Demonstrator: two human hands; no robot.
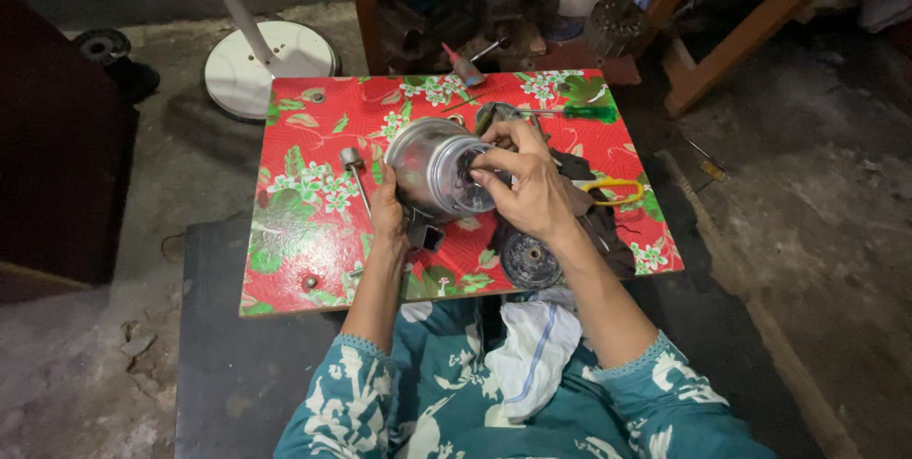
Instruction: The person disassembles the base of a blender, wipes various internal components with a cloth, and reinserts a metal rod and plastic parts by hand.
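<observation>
A silver cylindrical motor housing (429, 166) lies on its side over the red floral table (304, 221). My left hand (387, 212) grips it from below at its near edge. My right hand (525, 183) is at the housing's open end, fingers pinched on the dark wires or parts inside. A dark round metal part (530, 259) lies on the table by my right wrist. A dark cloth (594, 217) sits under my right hand.
A green-handled screwdriver (579, 112) and a yellow-handled tool (613, 191) lie at the table's right. A metal shaft with a small cap (355, 174) lies left of the housing. A white fan base (266, 65) stands on the floor behind, wooden legs (750, 27) at right.
</observation>
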